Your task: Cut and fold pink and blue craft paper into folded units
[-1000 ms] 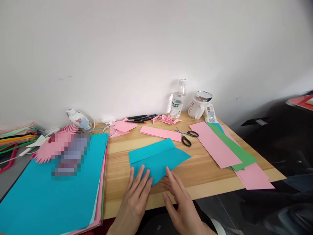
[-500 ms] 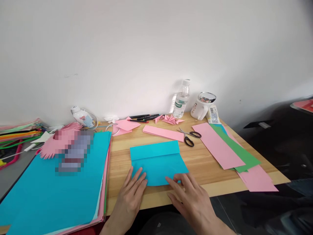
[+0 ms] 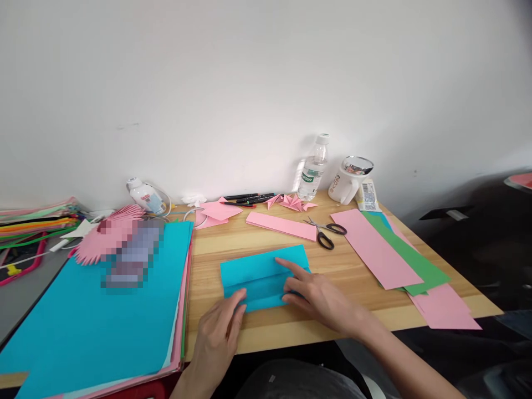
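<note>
The bright-blue rectangular paper sheet (image 3: 251, 271) lies on the table (image 3: 366, 307) beneath and just beyond the fingers, and now shows a shallower outline than a moment ago; its near part appears to have been turned up. The right hand (image 3: 324, 296) has advanced, index finger extended over the sheet, while the left hand (image 3: 214, 335) is at the near-left edge; whether either pinches the paper, I cannot tell.
</note>
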The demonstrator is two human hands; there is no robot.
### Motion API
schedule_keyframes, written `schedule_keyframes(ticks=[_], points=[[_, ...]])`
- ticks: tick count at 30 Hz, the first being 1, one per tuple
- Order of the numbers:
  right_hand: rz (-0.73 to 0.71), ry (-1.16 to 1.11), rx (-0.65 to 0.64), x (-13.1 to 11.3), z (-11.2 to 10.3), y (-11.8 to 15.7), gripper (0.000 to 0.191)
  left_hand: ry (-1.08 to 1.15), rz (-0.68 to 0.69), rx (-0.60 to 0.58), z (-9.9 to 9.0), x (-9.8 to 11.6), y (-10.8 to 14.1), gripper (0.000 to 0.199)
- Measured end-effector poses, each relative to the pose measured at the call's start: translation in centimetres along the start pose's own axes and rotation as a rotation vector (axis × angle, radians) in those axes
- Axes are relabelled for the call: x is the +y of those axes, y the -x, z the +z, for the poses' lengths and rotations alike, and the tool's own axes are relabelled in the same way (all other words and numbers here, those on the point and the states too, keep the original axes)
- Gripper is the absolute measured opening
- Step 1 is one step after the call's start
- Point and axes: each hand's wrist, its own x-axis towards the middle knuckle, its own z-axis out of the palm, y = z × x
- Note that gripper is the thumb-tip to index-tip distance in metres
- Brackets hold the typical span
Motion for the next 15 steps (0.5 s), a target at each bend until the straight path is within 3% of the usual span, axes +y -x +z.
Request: schedule_keyframes(ticks=[4,8,15], points=[[0.018,0.038,-0.055,0.6,-0.4,-1.9,0.021,-0.260,0.066,0.119,-0.3,0.6,0.3,0.044],[-0.012,0.055,-0.041,1.2,-0.3,-3.2,0.022,-0.304,0.280,-0.160,0.7,1.4,0.3,0.045],[0.028,0.064,0.058,1.3,1.4,-3.8,0.016,-0.473,0.250,-0.387,3.1,0.9,0.5,0.055]])
